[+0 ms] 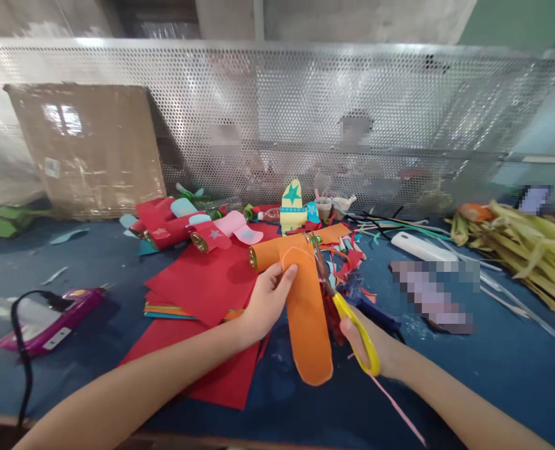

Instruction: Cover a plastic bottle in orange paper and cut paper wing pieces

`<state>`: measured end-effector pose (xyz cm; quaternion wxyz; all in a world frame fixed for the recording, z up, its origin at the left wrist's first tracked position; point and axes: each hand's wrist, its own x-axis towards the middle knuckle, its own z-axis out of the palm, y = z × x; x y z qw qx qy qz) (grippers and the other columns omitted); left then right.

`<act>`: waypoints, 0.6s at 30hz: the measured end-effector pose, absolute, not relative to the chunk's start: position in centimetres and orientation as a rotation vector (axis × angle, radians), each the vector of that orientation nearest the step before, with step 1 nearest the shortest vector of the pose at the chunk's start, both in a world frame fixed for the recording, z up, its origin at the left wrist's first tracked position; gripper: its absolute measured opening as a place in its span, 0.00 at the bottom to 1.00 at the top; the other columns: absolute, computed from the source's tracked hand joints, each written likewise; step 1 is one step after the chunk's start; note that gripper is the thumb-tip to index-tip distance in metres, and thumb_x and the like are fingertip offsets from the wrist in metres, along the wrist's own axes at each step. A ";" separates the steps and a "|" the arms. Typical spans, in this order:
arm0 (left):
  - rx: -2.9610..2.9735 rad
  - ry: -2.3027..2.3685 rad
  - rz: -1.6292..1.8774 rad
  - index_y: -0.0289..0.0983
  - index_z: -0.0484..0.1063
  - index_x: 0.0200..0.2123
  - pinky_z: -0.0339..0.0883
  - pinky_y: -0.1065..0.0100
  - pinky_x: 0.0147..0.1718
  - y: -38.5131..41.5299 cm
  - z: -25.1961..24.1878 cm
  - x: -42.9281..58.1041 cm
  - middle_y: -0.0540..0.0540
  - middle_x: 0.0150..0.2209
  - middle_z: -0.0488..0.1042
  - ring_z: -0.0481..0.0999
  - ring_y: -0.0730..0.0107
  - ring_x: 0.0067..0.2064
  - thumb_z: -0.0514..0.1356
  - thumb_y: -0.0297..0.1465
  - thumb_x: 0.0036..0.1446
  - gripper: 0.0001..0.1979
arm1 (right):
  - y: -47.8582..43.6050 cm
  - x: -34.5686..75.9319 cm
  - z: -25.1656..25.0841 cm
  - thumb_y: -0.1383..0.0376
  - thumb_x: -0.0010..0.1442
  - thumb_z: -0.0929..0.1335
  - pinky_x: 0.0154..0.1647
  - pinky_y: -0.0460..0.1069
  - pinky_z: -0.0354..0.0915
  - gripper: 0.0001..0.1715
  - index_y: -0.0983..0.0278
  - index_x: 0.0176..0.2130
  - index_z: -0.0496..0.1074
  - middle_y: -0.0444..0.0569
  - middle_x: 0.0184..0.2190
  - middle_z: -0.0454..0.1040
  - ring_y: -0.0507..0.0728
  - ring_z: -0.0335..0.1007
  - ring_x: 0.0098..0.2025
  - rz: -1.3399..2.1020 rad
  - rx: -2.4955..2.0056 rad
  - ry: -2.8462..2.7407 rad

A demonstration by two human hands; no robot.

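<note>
An orange felt strip with a rounded lower end hangs from my left hand, the thumb pressed on its front near the top. A pale curved line runs across the strip above the thumb. Right behind it lies an orange-wrapped tube with a shiny gold end. My right hand grips yellow-handled scissors, with fingers through the handle. Their blades point up along the strip's right edge; whether they touch it I cannot tell.
Red felt sheets are stacked left of centre. Behind them lie red-wrapped tubes and a yellow piece with a teal star. A magenta power strip sits left, a white handle-like object and corn husks right. A perforated metal panel stands behind.
</note>
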<state>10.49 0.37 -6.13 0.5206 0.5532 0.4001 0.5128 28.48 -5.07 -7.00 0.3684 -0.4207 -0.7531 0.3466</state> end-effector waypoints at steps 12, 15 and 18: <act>1.315 0.905 1.247 0.35 0.71 0.28 0.65 0.72 0.27 0.5 -5.9 10.6 0.51 0.26 0.72 0.70 0.71 0.28 0.63 0.53 0.46 0.25 | -5.0 28.3 -5.9 0.42 0.65 0.51 0.49 0.58 0.68 0.35 0.63 0.52 0.65 0.54 0.36 0.74 0.63 0.71 0.41 0.706 -1.094 -2.050; 1.318 0.901 1.243 0.35 0.72 0.28 0.65 0.72 0.26 0.3 -5.9 10.2 0.51 0.25 0.72 0.69 0.71 0.27 0.63 0.53 0.46 0.25 | -5.0 28.2 -6.1 0.42 0.65 0.51 0.44 0.57 0.69 0.36 0.65 0.53 0.63 0.52 0.33 0.72 0.60 0.70 0.35 0.713 -1.115 -2.058; 1.316 0.901 1.262 0.36 0.71 0.27 0.64 0.73 0.25 0.3 -5.9 10.1 0.52 0.24 0.70 0.68 0.73 0.26 0.63 0.53 0.46 0.24 | -5.1 28.2 -6.0 0.42 0.65 0.51 0.42 0.55 0.69 0.35 0.65 0.52 0.64 0.53 0.36 0.72 0.59 0.70 0.35 0.728 -1.109 -2.084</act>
